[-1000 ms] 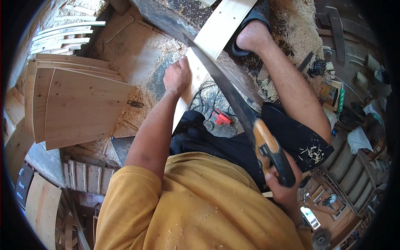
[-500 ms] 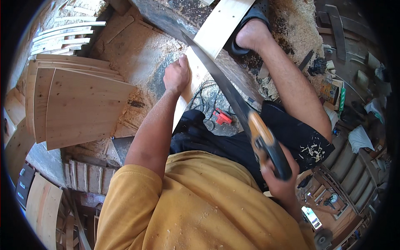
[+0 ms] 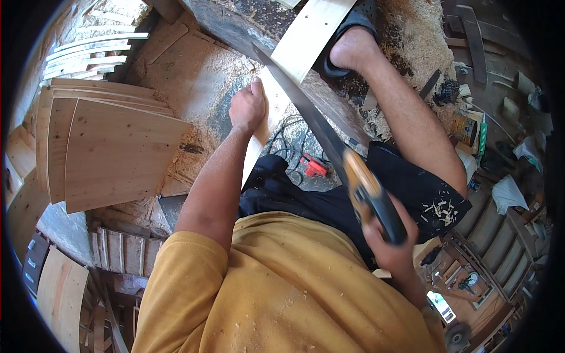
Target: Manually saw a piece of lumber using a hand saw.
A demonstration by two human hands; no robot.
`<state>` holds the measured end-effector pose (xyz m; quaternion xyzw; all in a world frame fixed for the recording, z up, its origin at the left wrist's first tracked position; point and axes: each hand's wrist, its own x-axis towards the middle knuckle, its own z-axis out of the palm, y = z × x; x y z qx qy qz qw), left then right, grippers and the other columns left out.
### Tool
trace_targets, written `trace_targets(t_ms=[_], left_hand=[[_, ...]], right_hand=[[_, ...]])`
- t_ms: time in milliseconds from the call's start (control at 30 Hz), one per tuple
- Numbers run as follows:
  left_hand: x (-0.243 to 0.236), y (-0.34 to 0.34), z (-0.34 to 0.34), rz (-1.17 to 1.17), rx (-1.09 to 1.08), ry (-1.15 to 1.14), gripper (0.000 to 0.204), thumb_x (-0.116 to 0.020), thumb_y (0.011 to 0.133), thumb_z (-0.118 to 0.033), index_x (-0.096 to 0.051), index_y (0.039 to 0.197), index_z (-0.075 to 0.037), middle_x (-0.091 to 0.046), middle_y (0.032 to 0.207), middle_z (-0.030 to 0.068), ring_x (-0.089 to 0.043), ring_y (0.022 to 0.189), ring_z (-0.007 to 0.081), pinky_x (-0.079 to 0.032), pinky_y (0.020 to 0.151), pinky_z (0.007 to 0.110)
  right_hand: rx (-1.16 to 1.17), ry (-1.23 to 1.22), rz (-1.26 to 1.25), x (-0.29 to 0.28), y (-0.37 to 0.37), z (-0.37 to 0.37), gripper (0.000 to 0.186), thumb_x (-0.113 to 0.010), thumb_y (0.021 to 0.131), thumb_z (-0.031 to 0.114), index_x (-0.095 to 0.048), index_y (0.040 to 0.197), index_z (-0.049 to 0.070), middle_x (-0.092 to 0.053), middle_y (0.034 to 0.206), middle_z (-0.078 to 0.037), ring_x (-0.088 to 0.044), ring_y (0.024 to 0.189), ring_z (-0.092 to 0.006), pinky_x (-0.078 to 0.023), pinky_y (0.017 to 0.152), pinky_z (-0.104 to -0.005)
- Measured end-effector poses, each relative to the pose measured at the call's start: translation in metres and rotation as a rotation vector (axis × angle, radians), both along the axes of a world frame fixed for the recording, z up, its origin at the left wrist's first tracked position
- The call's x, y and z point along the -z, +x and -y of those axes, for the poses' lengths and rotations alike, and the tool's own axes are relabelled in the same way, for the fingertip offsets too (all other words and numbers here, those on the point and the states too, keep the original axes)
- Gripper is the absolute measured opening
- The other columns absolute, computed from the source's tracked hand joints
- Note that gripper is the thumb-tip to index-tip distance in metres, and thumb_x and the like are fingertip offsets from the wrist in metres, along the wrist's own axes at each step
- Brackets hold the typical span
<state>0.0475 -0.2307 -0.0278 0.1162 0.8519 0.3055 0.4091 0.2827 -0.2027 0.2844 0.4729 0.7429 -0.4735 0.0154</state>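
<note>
A long pale wooden board slopes from the top of the view down toward my lap. My left hand is closed on its left edge, just below the place where a handsaw crosses it. The saw's blade lies slantwise over the board, its tip reaching past the left edge. Around the saw's black and wood-coloured handle, my right hand is wrapped, low and to the right. How deep the teeth sit in the wood I cannot tell.
My foot in a dark clog rests beside the board on a sawdust-covered block. Below lies a red power tool with a black cord. Curved wooden panels stack at left, near thin strips. An open wooden tray sits lower right.
The saw and my right hand have shifted slightly up and to the left. My left hand keeps its grip on the board.
</note>
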Motion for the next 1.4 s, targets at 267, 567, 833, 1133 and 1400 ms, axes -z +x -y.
trace_targets(t_ms=[267,567,833,1133,1400], left_hand=[[-0.008,0.012,-0.015,-0.005,-0.007,0.033,0.060,-0.031,0.095,-0.051,-0.067,0.107,-0.005,-0.064,0.105,0.0264,-0.058,0.105,0.0443,-0.042,0.095,0.048],[0.003,0.002,-0.001,-0.047,-0.009,0.017,0.061,-0.032,0.095,-0.052,-0.068,0.102,-0.004,-0.064,0.102,0.0268,-0.059,0.104,0.0442,-0.043,0.094,0.048],[0.000,0.010,-0.014,-0.037,0.007,0.011,0.060,-0.032,0.095,-0.052,-0.068,0.105,-0.005,-0.064,0.104,0.0262,-0.059,0.105,0.0430,-0.043,0.094,0.048],[-0.006,-0.001,0.001,-0.038,-0.039,0.024,0.061,-0.031,0.095,-0.051,-0.068,0.101,-0.004,-0.065,0.102,0.0261,-0.059,0.103,0.0441,-0.043,0.093,0.049],[0.000,0.009,-0.011,-0.010,0.026,0.019,0.061,-0.031,0.095,-0.052,-0.068,0.103,-0.003,-0.064,0.105,0.0266,-0.058,0.104,0.0448,-0.043,0.093,0.048]], right_hand=[[0.060,-0.022,0.018,0.053,-0.059,-0.028,0.046,-0.065,0.077,0.000,-0.054,0.122,-0.004,-0.067,0.096,-0.011,-0.061,0.084,-0.0115,-0.049,0.077,-0.0262],[0.042,-0.048,0.027,-0.015,0.011,0.004,0.051,-0.066,0.076,0.000,-0.052,0.125,-0.004,-0.067,0.103,-0.013,-0.064,0.089,-0.0134,-0.049,0.082,-0.0279],[-0.028,0.038,0.026,0.071,-0.105,-0.057,0.032,-0.065,0.075,0.007,-0.060,0.105,-0.002,-0.061,0.077,-0.015,-0.058,0.070,-0.0154,-0.048,0.068,-0.0319],[-0.023,-0.032,0.067,-0.027,0.013,0.011,0.054,-0.066,0.076,0.000,-0.049,0.127,-0.005,-0.067,0.109,-0.018,-0.066,0.096,-0.0175,-0.050,0.085,-0.0301],[0.059,-0.080,0.141,0.069,-0.083,-0.038,0.040,-0.068,0.077,0.005,-0.057,0.115,-0.003,-0.067,0.093,-0.014,-0.064,0.083,-0.0156,-0.050,0.077,-0.0304]])
